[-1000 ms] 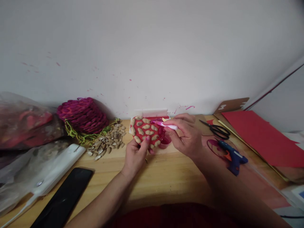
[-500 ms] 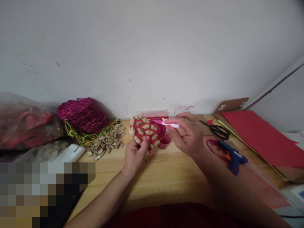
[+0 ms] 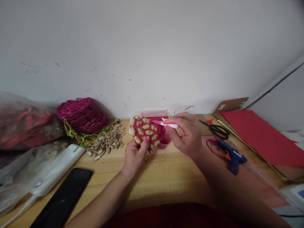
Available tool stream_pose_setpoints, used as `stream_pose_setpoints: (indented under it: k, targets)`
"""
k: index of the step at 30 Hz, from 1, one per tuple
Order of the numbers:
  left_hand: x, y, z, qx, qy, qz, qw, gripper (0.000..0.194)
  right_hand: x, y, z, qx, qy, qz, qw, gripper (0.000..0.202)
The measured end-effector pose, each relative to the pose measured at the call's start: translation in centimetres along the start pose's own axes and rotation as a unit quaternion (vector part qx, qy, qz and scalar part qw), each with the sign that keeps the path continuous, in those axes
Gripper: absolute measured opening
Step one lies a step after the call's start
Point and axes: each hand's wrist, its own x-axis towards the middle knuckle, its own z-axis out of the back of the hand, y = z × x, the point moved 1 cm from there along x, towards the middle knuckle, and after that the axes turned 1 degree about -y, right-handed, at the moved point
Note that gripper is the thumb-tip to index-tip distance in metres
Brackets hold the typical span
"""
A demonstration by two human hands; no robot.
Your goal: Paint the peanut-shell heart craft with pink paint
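Note:
My left hand (image 3: 136,155) grips the lower edge of a red piece covered with peanut shells (image 3: 144,128), thumb on the front face. Most of its shells are plain tan; those along the right side are wet with magenta paint. My right hand (image 3: 186,134) is closed around a white-handled paintbrush (image 3: 170,124). The brush's magenta tip touches, or is very near, the shells at the piece's upper right. Below the brush and partly behind the piece stands a small clear cup of magenta paint (image 3: 164,144).
At left are a magenta shell-covered object (image 3: 82,115), loose peanut shells (image 3: 109,141), a plastic bag (image 3: 26,123), a white power strip (image 3: 57,171) and a black phone (image 3: 63,198). Scissors (image 3: 218,129), a blue glue gun (image 3: 232,155) and red sheets (image 3: 263,136) lie at right.
My right hand and the paintbrush have shifted very slightly left. My left hand holds the shell-covered piece in nearly the same place.

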Motion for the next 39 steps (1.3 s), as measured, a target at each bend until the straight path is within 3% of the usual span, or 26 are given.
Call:
stream_pose_setpoints:
  k: [23, 31, 34, 39]
  targets:
    - [0.3, 1.6, 0.2, -0.052, -0.010, 0.045, 0.998, 0.052, -0.1, -0.3, 0.1, -0.004, 0.009, -0.024, 1.000, 0.010]
    - [0.8, 1.3, 0.4, -0.043, -0.058, 0.039, 0.997, 0.052, 0.5, -0.5, 1.0, -0.019, 0.003, -0.060, 0.998, 0.007]
    - [1.1, 1.3, 0.4, -0.043, -0.073, 0.033, 0.996, 0.052, 0.4, -1.0, 0.7, -0.024, 0.054, -0.117, 0.991, 0.010]
    - [1.3, 1.4, 0.4, -0.045, -0.074, 0.028, 0.996, 0.051, -0.3, -1.7, -1.1, -0.091, 0.273, -0.194, 0.938, 0.024]
